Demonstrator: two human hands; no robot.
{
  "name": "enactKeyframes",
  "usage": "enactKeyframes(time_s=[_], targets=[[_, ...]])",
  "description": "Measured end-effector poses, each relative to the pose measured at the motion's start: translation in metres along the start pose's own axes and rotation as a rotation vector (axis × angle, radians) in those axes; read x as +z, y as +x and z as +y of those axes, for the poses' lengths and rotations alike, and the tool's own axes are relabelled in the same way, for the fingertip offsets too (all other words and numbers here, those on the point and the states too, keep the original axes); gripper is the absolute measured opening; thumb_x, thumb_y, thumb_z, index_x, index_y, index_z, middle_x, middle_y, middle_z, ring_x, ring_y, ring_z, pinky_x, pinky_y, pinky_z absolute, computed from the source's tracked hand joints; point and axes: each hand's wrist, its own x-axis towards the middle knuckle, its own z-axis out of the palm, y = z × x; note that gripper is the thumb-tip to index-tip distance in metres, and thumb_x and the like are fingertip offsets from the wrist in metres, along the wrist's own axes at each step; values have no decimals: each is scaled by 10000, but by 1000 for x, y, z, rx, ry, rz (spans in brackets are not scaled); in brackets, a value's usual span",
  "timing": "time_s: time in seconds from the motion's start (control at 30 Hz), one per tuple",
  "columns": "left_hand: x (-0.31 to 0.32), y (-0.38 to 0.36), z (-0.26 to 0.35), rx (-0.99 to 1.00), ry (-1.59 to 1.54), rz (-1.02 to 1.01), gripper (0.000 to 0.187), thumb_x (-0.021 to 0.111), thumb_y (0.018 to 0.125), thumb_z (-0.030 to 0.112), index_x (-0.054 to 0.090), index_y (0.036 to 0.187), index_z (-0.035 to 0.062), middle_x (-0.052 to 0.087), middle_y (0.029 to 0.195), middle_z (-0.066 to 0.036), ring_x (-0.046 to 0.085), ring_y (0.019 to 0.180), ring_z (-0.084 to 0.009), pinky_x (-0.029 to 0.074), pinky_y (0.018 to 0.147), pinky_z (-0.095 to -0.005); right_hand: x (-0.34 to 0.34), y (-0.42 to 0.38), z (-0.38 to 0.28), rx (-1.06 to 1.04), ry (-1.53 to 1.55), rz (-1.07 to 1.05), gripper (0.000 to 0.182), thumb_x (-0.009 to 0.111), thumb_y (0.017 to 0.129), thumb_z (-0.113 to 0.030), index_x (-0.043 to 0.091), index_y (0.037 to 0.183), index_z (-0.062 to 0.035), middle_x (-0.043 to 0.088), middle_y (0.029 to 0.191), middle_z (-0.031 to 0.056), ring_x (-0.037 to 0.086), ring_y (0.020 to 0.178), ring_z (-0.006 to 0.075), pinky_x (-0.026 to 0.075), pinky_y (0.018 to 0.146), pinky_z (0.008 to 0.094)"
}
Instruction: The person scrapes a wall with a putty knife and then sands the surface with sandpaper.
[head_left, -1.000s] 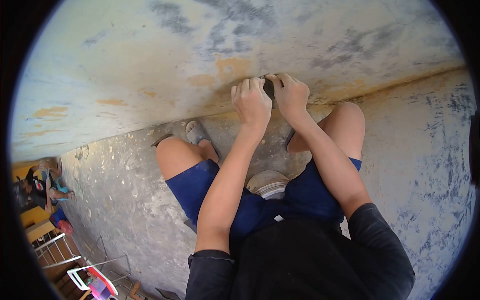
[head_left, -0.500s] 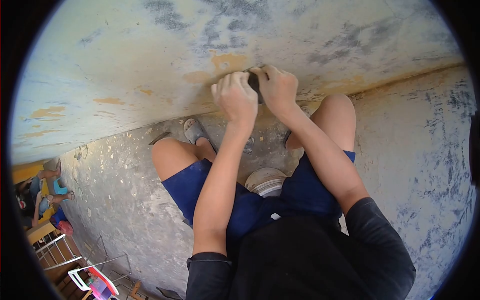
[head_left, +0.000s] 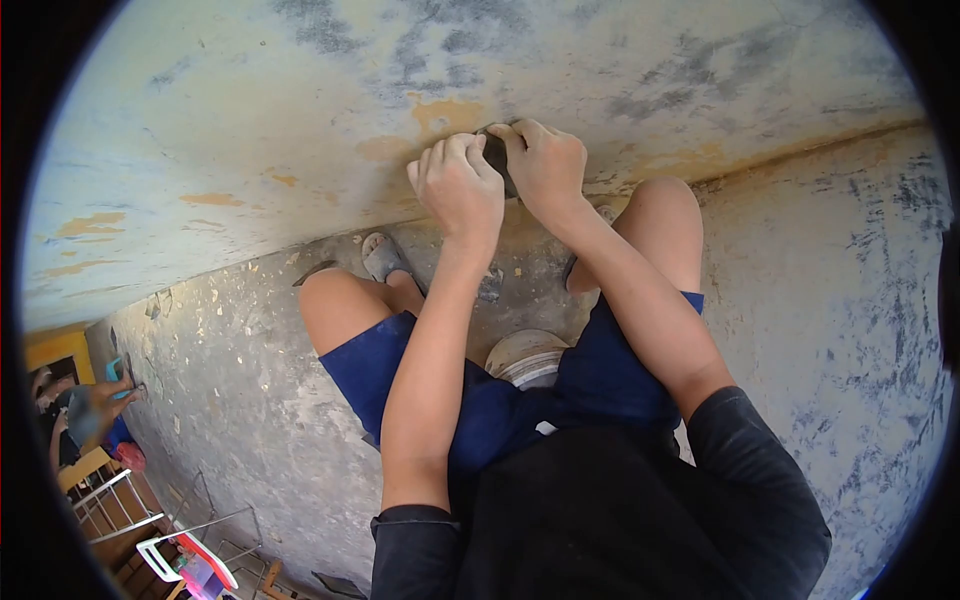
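Observation:
My left hand (head_left: 459, 192) is closed on the left edge of a dark piece of sandpaper (head_left: 497, 157), its fingers curled against the wall (head_left: 300, 110). Close beside it, my right hand (head_left: 546, 168) grips the right side of the same sandpaper, with the thumb toward the left hand. Only a small part of the sandpaper shows between the hands; the rest is hidden. The wall is pale, with grey smudges and an ochre patch (head_left: 445, 115) just above my hands.
A round bucket (head_left: 527, 358) stands between my legs on the scuffed grey floor (head_left: 250, 370). To the right, another wall (head_left: 820, 330) meets this one at a corner. At far left are a seated person (head_left: 85, 410), a white metal rack (head_left: 110, 505) and a red-and-white item (head_left: 190, 560).
Both hands stay on the sandpaper and sit slightly higher and further left in the picture; the view has shifted a little too. The person at far left has changed posture.

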Motion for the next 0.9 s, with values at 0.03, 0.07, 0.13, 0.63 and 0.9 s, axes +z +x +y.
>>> enactKeyframes(time_s=[0.03, 0.07, 0.13, 0.63, 0.9], targets=[[0, -1, -1, -1, 19, 14, 135, 661, 946, 163, 734, 873, 77, 743, 885, -93, 669, 882, -297, 439, 863, -433, -3, -3, 2, 4, -3, -2, 260, 717, 923, -252, 744, 749, -61, 693, 670, 147, 684, 603, 326, 509, 556, 430], [1, -2, 1, 3, 24, 12, 136, 661, 946, 162, 734, 873, 74, 743, 881, -92, 671, 889, -299, 441, 862, -431, -5, -3, 3, 7, 2, 3, 265, 718, 924, -256, 740, 745, -62, 691, 668, 149, 683, 601, 329, 508, 556, 432], [7, -1, 8, 22, 1, -12, 137, 663, 946, 165, 733, 873, 73, 742, 879, -92, 671, 891, -300, 441, 862, -430, -11, 1, 9, 8, 3, 20, 269, 718, 924, -259, 736, 741, -62, 689, 665, 151, 681, 599, 333, 507, 555, 434], [14, -3, 8, 42, -36, -43, 111, 675, 932, 146, 731, 865, 77, 745, 889, -87, 669, 892, -300, 441, 862, -428, -17, -2, 13, 23, 26, 41, 260, 717, 920, -242, 719, 727, -68, 698, 686, 150, 683, 601, 327, 510, 551, 425], [-6, 0, -6, 8, 4, -1, 126, 695, 930, 170, 730, 869, 66, 744, 889, -88, 664, 893, -306, 445, 858, -433, -2, 3, -3, 17, 31, -30, 278, 734, 911, -277, 736, 734, -63, 700, 685, 148, 679, 593, 331, 510, 553, 425]])
